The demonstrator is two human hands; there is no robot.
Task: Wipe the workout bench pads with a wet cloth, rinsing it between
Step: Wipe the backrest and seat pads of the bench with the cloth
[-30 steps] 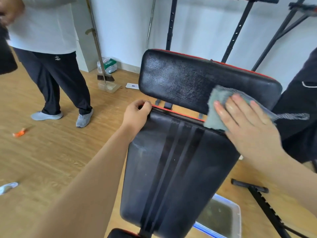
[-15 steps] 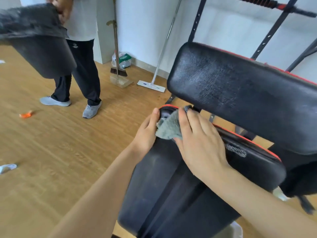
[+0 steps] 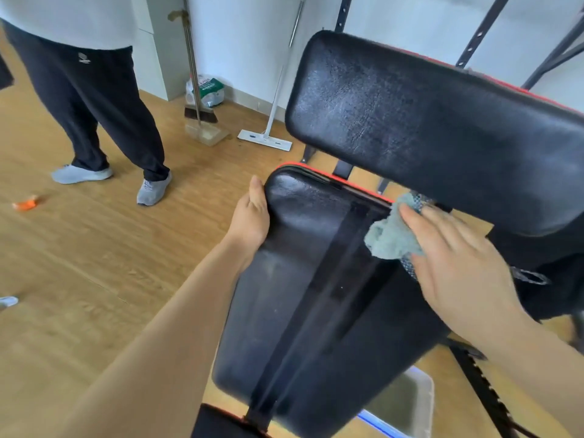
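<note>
A black seat pad [image 3: 303, 298] with red piping and dark centre stripes fills the middle of the head view. Above it tilts the black back pad [image 3: 426, 121]. My left hand [image 3: 251, 216] grips the seat pad's upper left edge. My right hand [image 3: 455, 260] presses a grey-green cloth [image 3: 392, 235] flat against the seat pad's upper right part, just under the back pad. The cloth's right end is hidden under my fingers.
A clear tub [image 3: 407, 406] of murky water sits on the wood floor under the seat's right side. A person in dark trousers [image 3: 94, 99] stands at the left. A broom with dustpan [image 3: 202, 121] and a flat mop [image 3: 265, 139] lean on the wall. Black rack frame [image 3: 483, 384] lies at right.
My right hand has slid the cloth from the seat pad's upper left corner across to its upper right. My left hand stays on the left edge.
</note>
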